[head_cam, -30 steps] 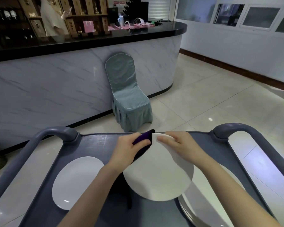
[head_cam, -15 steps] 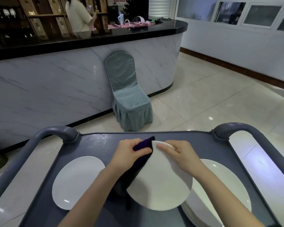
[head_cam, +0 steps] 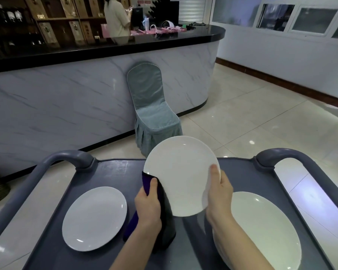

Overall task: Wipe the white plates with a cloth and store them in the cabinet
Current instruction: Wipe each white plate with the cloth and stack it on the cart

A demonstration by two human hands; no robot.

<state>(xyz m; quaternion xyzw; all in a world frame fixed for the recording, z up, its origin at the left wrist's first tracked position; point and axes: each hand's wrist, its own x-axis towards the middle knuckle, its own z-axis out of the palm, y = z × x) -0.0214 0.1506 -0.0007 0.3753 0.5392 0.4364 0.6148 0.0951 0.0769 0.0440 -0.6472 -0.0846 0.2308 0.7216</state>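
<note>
Grey service cart in front of a marble-front bar counter, covered chair against it, another person behind the bar. Head view only. Our left hand has fingers curled round the purple cloth, thumb pressing it to the left rim of the held plate. Our right hand pinches the right rim, thumb on the near face, fingers behind. Change vs half a second ago: the plate was low and tilted over the cart with both hands at its top edge; now it's lifted clear, near upright, face toward us, hands on its lower sides. We read that as a turn to wipe another face, so the wipe isn't done on this one. One single plate lies flat on the cart at left, and a stack of plates at right. No cabinet in view, so storing is well off.
</note>
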